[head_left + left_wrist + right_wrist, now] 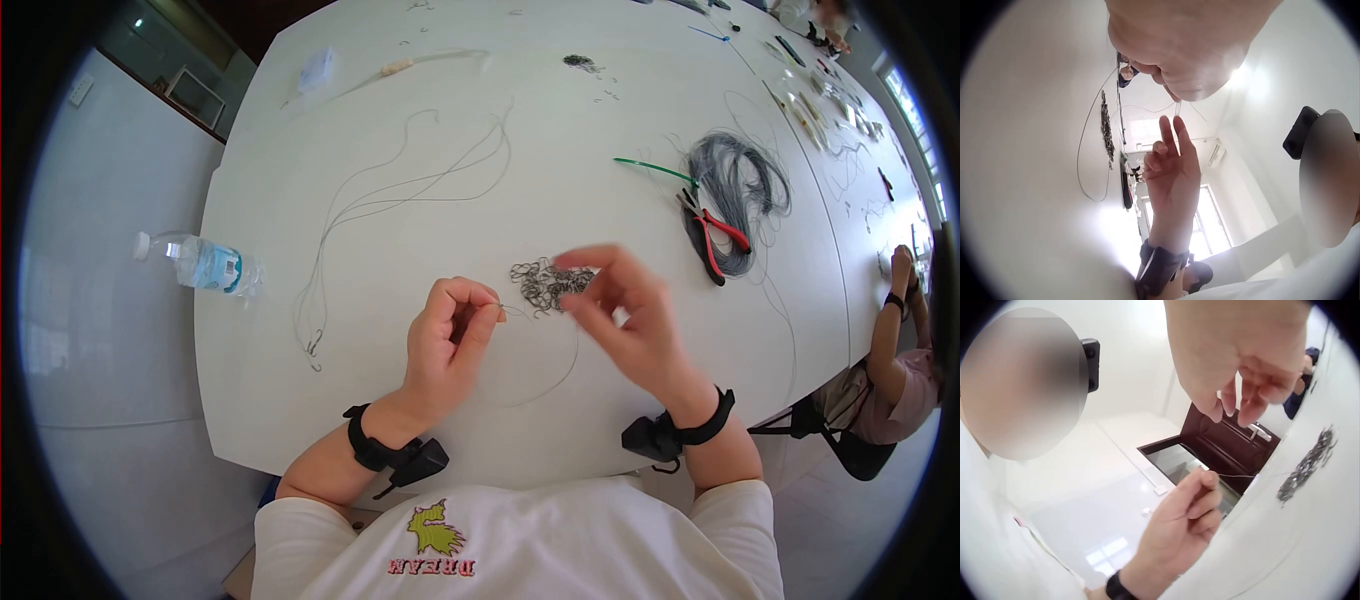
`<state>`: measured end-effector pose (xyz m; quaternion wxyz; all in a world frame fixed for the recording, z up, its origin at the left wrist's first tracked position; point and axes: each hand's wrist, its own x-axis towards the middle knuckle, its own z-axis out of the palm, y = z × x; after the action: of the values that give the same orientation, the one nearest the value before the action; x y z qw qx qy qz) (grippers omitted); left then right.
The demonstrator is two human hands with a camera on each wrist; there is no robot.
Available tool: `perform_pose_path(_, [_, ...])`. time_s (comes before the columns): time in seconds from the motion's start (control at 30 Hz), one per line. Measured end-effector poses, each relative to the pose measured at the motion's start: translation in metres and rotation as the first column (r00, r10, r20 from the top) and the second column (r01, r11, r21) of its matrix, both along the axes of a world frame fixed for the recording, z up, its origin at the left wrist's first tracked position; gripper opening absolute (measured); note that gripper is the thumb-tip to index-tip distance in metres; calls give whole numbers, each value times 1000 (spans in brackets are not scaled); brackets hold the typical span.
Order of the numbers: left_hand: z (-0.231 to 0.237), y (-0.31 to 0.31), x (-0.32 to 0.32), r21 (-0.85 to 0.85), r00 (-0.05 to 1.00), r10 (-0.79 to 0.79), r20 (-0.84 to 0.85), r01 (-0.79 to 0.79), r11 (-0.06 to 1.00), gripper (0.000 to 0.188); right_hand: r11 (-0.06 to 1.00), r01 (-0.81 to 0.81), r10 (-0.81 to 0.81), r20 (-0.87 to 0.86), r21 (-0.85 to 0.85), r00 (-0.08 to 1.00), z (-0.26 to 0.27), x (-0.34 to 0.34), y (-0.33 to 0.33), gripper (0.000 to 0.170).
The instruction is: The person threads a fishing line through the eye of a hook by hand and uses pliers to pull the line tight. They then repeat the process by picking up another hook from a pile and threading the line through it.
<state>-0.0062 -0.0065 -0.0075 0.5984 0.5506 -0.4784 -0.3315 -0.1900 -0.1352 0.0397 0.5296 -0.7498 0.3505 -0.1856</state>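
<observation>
Pinched by our left hand (440,350), fishing line (1235,476) seems light, springy, slippery, best held near its end; our right hand (638,322) looks empty.

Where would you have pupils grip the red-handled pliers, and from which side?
Probably around both red handles of the pliers, right hand coming from the near side: they lie with handles splayed toward that side and jaws pointing away.

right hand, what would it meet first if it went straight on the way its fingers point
Probably the thin line that the left hand pinches, with that hand itself behind it; depth is unclear, so the right hand might pass the line without touching.
</observation>
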Motion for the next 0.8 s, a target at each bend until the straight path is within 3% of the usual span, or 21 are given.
perform_pose_path(0.03, [0,0,-2,12,1000,-5,1,5,1000,5,997,-49,36,215,58,976,-14,6,7,23])
perform_pose_path(0.07, [1,0,-2,23,1000,-8,2,8,1000,5,997,-48,35,215,58,976,-19,10,12,23])
perform_pose_path(0.17, [0,0,-1,41,1000,0,17,-1,999,5,981,-114,157,293,-159,943,-29,19,21,11])
perform_pose_path(0.4, [-5,-4,-4,-14,992,93,83,-93,996,4,944,-67,150,242,-323,959,-27,22,26,9])
perform_pose_path(0.47, [-7,-4,-4,1,987,113,112,-114,994,4,878,-55,176,213,-476,961,-30,23,26,11])
perform_pose_path(0.6, [-4,-6,-5,4,978,163,127,-165,986,6,807,-70,226,198,-586,954,-31,23,26,14])
perform_pose_path(0.67, [-1,-6,-2,58,962,126,241,-143,988,8,760,-99,263,165,-643,951,-32,23,25,16])
perform_pose_path(0.8, [3,-7,-1,89,908,86,410,-134,987,9,780,-128,250,118,-612,961,-28,21,25,15])
